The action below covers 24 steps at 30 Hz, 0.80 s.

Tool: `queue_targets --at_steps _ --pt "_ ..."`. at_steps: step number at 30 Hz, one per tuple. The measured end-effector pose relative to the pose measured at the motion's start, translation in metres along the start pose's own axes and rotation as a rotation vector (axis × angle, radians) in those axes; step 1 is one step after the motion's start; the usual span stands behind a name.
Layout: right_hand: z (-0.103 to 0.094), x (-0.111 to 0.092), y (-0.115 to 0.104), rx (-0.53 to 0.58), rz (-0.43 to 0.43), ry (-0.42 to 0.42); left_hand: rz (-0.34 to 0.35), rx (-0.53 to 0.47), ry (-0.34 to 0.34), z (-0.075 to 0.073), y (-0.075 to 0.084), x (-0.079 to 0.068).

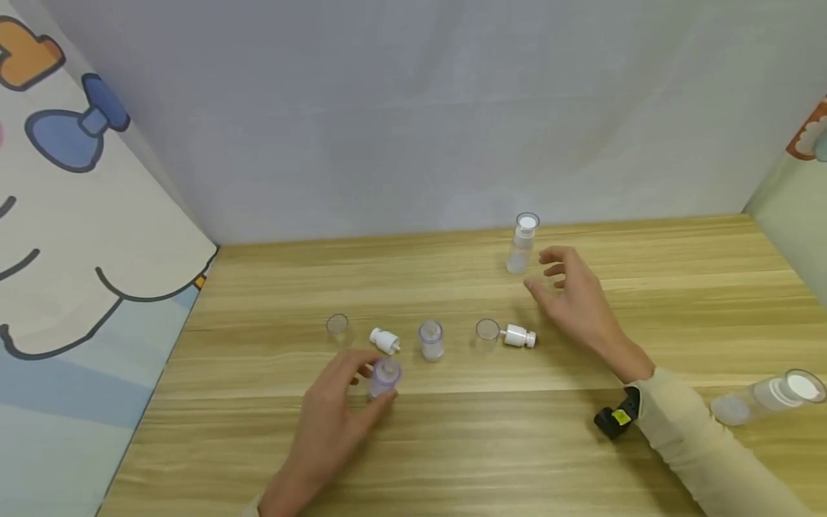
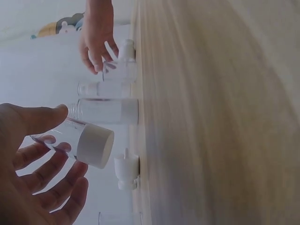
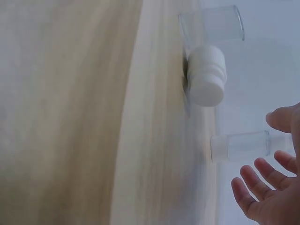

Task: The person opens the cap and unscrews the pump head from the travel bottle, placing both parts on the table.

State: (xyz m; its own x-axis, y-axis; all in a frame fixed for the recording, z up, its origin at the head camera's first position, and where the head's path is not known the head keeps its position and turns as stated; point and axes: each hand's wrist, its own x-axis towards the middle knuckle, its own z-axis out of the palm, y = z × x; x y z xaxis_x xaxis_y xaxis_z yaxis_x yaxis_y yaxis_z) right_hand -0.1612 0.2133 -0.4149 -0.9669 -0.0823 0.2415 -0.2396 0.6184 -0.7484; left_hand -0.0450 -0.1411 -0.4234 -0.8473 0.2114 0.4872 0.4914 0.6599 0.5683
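My left hand (image 1: pixel 332 409) holds a small clear bottle (image 2: pixel 72 133) with a white base, thumb on one side and fingers on the other. Tilted in the left wrist view, it has no pump on its neck. Just beyond stands a second uncapped bottle (image 1: pixel 432 350). A white pump top (image 1: pixel 386 341) lies near my left fingers, with a clear cap (image 1: pixel 337 330) to its left. My right hand (image 1: pixel 578 305) is empty, fingers loosely bent and apart, beside a complete pump bottle (image 1: pixel 519 255) at the back.
Left of my right forearm, another white pump top (image 1: pixel 519 336) lies beside a clear cap (image 1: pixel 487 337). One more complete pump bottle (image 1: pixel 752 402) stands at the far right. A pale curtain (image 1: pixel 413 129) hangs behind the wooden table (image 1: pixel 271 280).
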Motion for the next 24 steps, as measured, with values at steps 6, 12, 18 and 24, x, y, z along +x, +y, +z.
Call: queue_targets --at_steps 6,12,18,24 --pt "0.002 0.014 0.011 -0.021 0.011 0.005 -0.093 0.017 -0.006 -0.001 -0.008 0.003" --pt "0.005 0.025 0.018 -0.078 0.017 -0.006 -0.152 0.027 0.0 -0.002 -0.013 0.003" --pt "0.01 0.036 0.021 -0.109 0.046 -0.031 -0.219 0.045 -0.033 -0.005 -0.018 0.004" --pt "0.019 0.044 0.023 -0.133 0.056 -0.016 -0.264 0.055 -0.064 -0.006 -0.023 0.004"
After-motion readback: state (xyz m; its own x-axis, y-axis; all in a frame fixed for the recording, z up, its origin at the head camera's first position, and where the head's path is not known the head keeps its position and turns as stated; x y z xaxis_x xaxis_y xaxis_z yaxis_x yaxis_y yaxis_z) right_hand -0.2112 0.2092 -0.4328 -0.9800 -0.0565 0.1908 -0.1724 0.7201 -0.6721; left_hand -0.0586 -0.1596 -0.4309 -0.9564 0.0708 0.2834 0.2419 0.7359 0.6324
